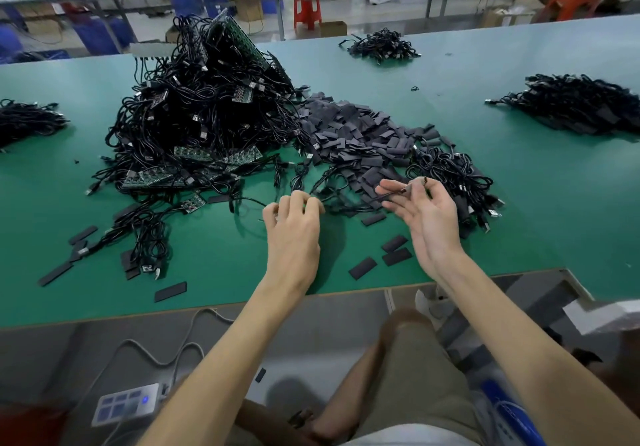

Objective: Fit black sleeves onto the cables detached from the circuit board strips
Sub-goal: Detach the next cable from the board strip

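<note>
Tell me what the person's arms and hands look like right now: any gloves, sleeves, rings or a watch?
There are no gloves on the left hand or the right hand, and no ring shows. The left forearm and right forearm are bare all the way to the frame edge, with no sleeves, watch or wrist strap in view.

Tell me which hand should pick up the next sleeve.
Probably left: the right hand pinches the cable by its tip, while the left hand only holds its slack near the sleeve pile.
</note>
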A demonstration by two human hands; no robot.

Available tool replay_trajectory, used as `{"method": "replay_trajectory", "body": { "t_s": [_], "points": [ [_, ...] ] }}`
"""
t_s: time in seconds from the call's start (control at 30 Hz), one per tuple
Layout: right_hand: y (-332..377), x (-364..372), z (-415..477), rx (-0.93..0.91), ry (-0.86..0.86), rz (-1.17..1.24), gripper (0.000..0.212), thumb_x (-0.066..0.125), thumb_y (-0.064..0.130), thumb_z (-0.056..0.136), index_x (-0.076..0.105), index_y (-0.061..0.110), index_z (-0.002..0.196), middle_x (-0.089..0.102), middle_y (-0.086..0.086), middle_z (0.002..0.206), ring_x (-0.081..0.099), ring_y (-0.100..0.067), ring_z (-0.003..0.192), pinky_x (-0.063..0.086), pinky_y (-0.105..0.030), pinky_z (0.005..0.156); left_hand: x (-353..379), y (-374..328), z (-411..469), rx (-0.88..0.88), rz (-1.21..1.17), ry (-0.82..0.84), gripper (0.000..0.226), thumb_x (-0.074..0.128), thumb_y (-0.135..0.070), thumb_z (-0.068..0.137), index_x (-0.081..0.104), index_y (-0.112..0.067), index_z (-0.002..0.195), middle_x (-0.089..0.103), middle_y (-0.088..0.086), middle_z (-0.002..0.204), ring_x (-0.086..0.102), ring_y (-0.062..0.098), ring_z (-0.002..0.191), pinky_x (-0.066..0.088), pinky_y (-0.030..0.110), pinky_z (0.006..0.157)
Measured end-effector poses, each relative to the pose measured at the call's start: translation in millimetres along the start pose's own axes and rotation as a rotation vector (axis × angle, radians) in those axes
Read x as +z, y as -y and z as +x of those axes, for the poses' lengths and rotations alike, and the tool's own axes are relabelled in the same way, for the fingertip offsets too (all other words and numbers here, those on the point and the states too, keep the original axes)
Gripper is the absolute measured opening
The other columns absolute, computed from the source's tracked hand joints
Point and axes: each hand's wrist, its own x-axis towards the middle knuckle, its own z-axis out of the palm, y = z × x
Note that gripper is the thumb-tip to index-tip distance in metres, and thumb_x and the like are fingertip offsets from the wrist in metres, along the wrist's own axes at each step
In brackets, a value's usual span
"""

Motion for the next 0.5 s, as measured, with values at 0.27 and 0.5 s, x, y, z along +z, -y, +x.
{"method": "replay_trajectory", "body": {
  "t_s": [0.27, 0.5],
  "points": [
    [0.0, -5.6, 3.4, 0.042, -0.087, 0.145, 0.017, 0.040, 0.015, 0.111, 0.052, 0.005, 0.107, 0.071, -0.010, 0.087, 0.071, -0.027, 0.086, 0.058, -0.031, 0.078, 3.2, 1.7, 1.3, -0.149, 0.128, 0.095, 0.051, 0.057, 0.008, 0.075, 0.060, -0.011, 0.122, 0.047, 0.005, 0.136, 0.041, 0.027, 0.125, 0.025, 0.041, 0.105],
    [1.5, -10.0, 4.0, 0.110, -0.123, 0.182, 0.015, 0.053, 0.022, 0.106, 0.060, 0.010, 0.100, 0.065, 0.001, 0.077, 0.061, -0.013, 0.069, 0.051, -0.023, 0.066, 5.3, 4.5, 4.5, -0.296, 0.086, 0.112, 0.040, 0.047, 0.008, 0.082, 0.052, -0.002, 0.120, 0.036, 0.017, 0.146, 0.033, 0.034, 0.131, 0.023, 0.045, 0.109]
  ]
}}
